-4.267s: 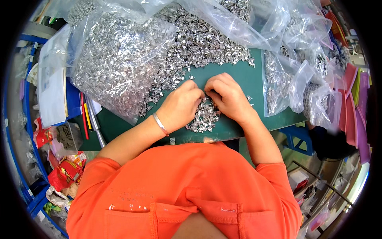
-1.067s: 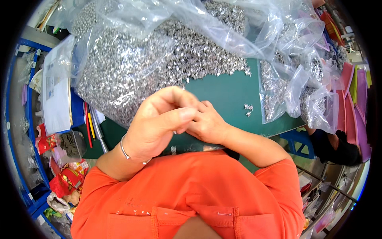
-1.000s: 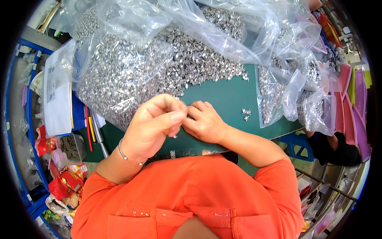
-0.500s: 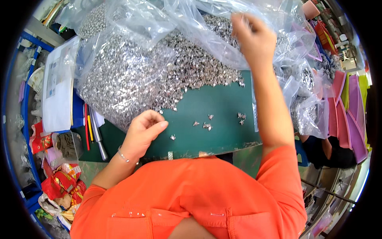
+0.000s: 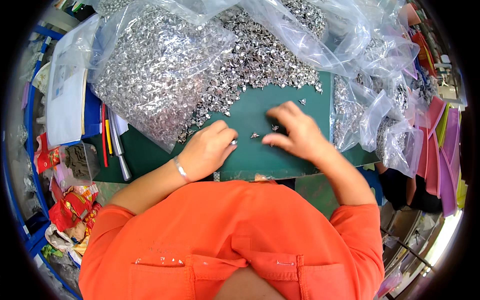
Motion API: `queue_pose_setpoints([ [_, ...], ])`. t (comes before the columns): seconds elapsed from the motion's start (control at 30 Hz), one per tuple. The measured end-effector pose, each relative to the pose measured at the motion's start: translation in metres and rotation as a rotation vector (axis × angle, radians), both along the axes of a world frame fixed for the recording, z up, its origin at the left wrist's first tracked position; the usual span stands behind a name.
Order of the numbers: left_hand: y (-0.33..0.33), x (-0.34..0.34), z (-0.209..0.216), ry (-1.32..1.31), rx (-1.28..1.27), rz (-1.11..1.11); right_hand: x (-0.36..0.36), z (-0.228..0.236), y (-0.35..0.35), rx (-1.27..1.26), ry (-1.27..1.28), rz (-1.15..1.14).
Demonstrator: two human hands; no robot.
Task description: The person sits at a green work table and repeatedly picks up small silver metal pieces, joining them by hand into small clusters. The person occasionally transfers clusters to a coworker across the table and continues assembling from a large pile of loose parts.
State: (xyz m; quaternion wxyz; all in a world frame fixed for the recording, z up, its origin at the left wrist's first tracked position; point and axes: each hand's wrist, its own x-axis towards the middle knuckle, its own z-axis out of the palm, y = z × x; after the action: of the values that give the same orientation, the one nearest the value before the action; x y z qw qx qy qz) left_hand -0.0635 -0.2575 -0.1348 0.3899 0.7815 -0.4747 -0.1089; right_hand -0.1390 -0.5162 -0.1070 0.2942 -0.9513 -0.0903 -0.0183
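My left hand (image 5: 207, 149) rests on the green table top with its fingers curled closed. A small shiny bit shows at its fingertips; I cannot tell whether it is a ring or a metal piece. To the right, my right hand (image 5: 300, 134) is over the table, slightly blurred, thumb and fingers apart, with nothing visible between them. Beside its fingertips lie loose small metal pieces (image 5: 255, 135), and another single piece (image 5: 302, 101) lies farther off. Beyond both hands spreads a heap of the same silvery pieces (image 5: 270, 62), spilling out from under clear plastic.
A large clear bag of metal pieces (image 5: 150, 75) fills the far left. Smaller filled bags (image 5: 395, 130) stand at right, beside pink and purple bins (image 5: 442, 155). Pens and a metal tool (image 5: 117, 142) lie left, near a white document folder (image 5: 67, 95).
My right hand has come down from above the far plastic to the loose pieces near me. My left hand has shifted right and curled up where a single piece lay. The view has shifted slightly.
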Motion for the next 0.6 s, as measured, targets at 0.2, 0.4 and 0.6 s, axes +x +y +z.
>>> queue_pose_setpoints([
  [0.2,-0.042,-0.006,-0.009,0.000,0.005,-0.002,-0.022,-0.020,0.028,-0.068,-0.086,0.114],
  [0.4,-0.050,-0.005,0.006,0.111,0.011,0.000,-0.024,-0.021,0.028,0.086,0.054,0.019],
  [0.6,-0.053,-0.005,-0.003,0.006,0.004,0.029,-0.023,-0.007,0.024,0.126,0.112,0.158],
])
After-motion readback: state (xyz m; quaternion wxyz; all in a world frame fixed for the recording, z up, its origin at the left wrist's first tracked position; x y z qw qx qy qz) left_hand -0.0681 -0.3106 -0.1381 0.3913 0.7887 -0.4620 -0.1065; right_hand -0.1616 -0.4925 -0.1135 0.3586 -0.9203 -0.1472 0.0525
